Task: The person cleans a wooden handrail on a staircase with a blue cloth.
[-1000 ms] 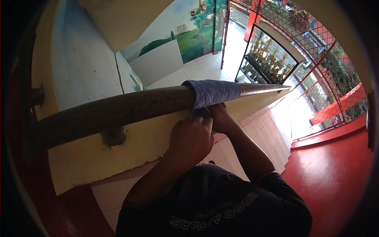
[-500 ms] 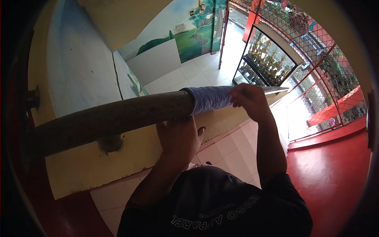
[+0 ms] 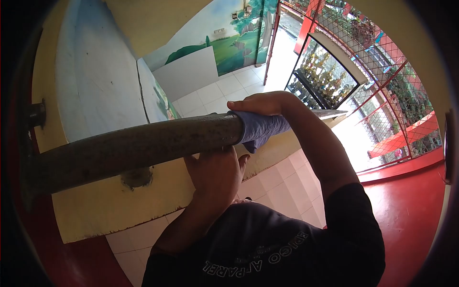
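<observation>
A brown handrail (image 3: 143,143) runs from the left toward the upper right, with a bluish-purple cloth (image 3: 263,128) wrapped around its farther part. My right hand (image 3: 263,103) lies over the top of this cloth, closed around it, with the thumb pointing left along the rail. Most of its fingers are hidden behind the rail. From below, my left hand (image 3: 217,172) holds the rail just left of the cloth. Its thumb sticks out to the right, and its fingers pass out of sight behind the rail.
Beneath the rail is a low yellow wall (image 3: 110,210) with a round bracket mount (image 3: 137,178). Pink floor tiles (image 3: 282,186) and a red floor (image 3: 401,215) lie on the near side. Beyond stand a glass case (image 3: 325,71), a mesh grille (image 3: 382,62) and a painted wall (image 3: 234,48).
My right hand has come down onto the cloth and moved left along it. The cloth's left edge has shifted right, and a fold now hangs below. My left hand stays beneath the rail.
</observation>
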`<state>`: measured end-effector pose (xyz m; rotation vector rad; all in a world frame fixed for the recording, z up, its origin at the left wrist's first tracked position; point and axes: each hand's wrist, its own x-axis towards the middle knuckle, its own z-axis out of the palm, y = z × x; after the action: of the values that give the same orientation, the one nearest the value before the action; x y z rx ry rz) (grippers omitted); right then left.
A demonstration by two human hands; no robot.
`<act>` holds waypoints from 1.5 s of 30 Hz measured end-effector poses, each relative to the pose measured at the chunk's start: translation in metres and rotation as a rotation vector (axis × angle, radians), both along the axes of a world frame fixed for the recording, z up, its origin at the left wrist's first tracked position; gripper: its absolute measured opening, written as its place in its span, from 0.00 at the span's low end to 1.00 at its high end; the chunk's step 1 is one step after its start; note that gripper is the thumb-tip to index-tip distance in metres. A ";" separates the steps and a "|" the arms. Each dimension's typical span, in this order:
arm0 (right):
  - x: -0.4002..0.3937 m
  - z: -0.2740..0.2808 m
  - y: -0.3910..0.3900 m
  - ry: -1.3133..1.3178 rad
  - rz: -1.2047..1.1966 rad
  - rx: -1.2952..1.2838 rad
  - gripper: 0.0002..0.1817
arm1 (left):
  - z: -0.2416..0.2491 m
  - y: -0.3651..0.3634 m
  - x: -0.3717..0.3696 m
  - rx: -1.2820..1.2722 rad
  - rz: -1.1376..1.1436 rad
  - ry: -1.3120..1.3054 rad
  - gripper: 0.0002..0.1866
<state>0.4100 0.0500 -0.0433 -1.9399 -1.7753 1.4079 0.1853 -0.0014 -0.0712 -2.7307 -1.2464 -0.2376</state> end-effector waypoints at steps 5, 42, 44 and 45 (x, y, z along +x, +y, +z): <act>0.001 -0.009 -0.001 0.141 -0.007 0.053 0.53 | -0.011 0.000 0.003 0.088 0.077 0.009 0.36; -0.035 -0.093 -0.075 -0.357 -0.408 1.584 0.26 | 0.066 0.003 -0.023 0.504 -0.057 0.111 0.24; -0.024 -0.105 -0.076 -0.323 -0.398 1.585 0.25 | 0.065 0.003 -0.021 0.524 -0.044 0.151 0.26; -0.011 -0.113 -0.079 -0.324 -0.426 1.552 0.23 | 0.065 0.003 -0.021 0.533 -0.038 0.175 0.27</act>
<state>0.3994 -0.0286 -0.1561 -1.3693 -1.4910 -0.4780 0.1645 0.0012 -0.0062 -2.2619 -0.9219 -0.2806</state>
